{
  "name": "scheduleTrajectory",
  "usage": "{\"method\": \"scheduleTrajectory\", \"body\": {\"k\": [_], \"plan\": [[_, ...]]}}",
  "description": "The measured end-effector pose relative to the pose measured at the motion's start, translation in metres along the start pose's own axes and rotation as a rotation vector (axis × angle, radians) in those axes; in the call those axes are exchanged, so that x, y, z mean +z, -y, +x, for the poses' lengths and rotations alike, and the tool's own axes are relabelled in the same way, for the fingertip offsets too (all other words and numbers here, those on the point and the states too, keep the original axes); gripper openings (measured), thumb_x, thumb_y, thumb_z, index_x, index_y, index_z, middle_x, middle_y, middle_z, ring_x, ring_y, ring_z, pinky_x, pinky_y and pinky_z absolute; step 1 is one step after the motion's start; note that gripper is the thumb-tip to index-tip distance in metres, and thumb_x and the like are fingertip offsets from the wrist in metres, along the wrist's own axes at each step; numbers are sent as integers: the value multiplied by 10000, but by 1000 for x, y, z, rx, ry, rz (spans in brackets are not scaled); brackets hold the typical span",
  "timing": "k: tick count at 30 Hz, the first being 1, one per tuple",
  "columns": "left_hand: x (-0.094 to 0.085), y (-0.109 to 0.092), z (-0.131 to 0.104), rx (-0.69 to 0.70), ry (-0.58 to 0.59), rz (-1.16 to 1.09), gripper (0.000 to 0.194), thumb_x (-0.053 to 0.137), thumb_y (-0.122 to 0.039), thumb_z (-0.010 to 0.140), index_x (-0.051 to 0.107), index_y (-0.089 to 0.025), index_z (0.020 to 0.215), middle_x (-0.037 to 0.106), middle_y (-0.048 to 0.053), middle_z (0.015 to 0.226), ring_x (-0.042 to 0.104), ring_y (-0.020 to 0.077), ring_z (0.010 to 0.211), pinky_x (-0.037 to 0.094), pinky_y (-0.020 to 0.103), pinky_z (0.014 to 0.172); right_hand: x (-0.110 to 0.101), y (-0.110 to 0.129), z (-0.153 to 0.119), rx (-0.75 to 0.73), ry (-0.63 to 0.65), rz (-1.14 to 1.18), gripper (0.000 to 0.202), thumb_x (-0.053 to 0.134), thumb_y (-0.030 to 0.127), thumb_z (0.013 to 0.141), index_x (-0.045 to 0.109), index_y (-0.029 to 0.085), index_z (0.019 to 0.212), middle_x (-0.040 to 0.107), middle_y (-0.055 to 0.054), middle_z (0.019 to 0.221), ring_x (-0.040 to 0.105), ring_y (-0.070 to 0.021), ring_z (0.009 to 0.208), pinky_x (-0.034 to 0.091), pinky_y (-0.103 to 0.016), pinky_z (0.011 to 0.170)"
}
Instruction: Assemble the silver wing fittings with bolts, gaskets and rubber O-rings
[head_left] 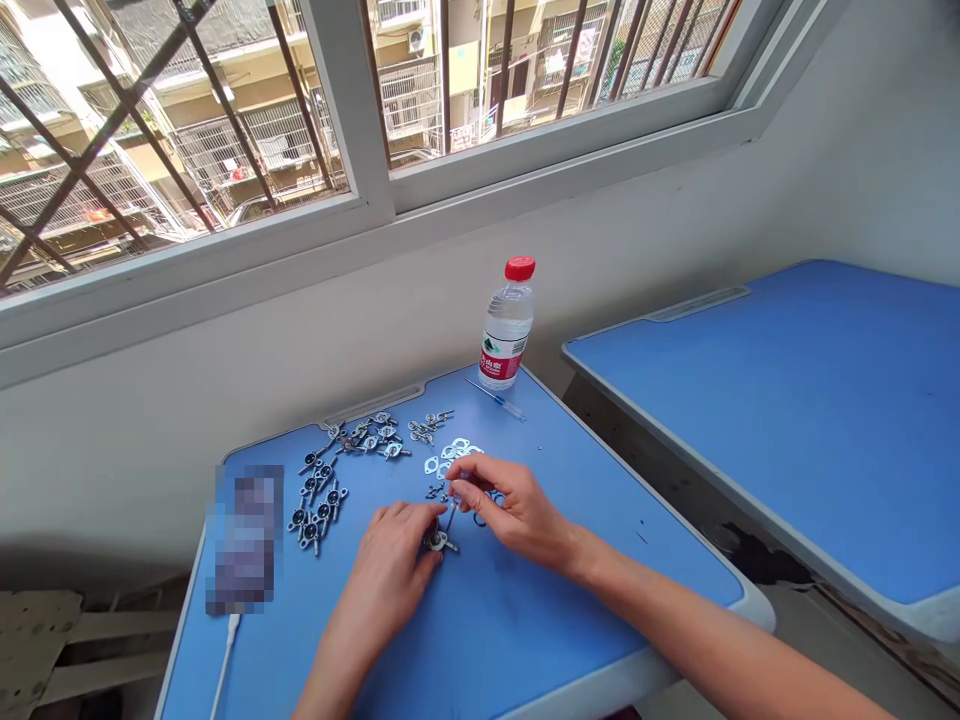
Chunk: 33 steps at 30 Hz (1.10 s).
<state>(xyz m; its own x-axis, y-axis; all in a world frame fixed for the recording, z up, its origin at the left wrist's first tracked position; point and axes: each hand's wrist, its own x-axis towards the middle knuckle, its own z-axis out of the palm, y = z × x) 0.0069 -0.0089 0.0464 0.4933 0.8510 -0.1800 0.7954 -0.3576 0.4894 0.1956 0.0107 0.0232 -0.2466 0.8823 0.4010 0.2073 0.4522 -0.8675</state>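
I had the left hand (394, 560) low over the blue desk (570, 610), thumb and index finger bent almost together around a metal fitting (439, 541). The fitting sat between the two hands, near the middle of the desk, its stem pointing right; I could not tell whether its underside touched the surface. The right hand (517, 505) was closed in a pinch, fingertips on a slim screwdriver (451, 518) with a clear handle. Its shaft slanted down to the fitting, though I could not make out whether the tip was seated.

Just beyond the right fingertips lay small screws (433, 492) and pale oval plates (452, 452), with dark rings (480, 519) partly hidden under that hand. Farther left I saw a cluster of black-centred fittings (327, 512), and behind them more metal pieces (386, 433). A red-capped water bottle (504, 330) stood at the back, a thin blue pen-like tool (499, 399) lying just before it. At the left edge, a white cable (225, 655) ran to a pixelated object (247, 540).
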Motion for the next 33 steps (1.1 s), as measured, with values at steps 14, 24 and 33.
{"method": "scheduleTrajectory", "body": {"k": [14, 24, 33], "plan": [[1, 0, 2, -104, -26, 96, 45, 583, -165, 874, 580, -197, 904, 628, 36, 1011, 542, 236, 970, 395, 365, 824, -1, 2, -2, -184, 89, -68, 161, 437, 206, 979, 595, 188, 951, 665, -51, 811, 604, -150, 707, 518, -278, 658], [2, 1, 4, -81, -20, 101, 65, 613, -175, 885, 625, -207, 941, 640, 36, 1038, 554, 245, 996, 415, 358, 823, -1, 1, -1, -321, 114, -138, 185, 425, 150, 981, 606, 183, 1001, 675, -60, 825, 610, -168, 740, 518, -299, 678], [5, 5, 5, -58, -31, 111, 51, 626, -172, 888, 638, -204, 926, 634, 29, 995, 548, 234, 954, 419, 341, 793, -2, 3, 2, -457, 249, -88, 297, 388, 135, 1003, 626, 195, 1170, 706, -76, 904, 612, -169, 792, 501, -307, 724]]}}
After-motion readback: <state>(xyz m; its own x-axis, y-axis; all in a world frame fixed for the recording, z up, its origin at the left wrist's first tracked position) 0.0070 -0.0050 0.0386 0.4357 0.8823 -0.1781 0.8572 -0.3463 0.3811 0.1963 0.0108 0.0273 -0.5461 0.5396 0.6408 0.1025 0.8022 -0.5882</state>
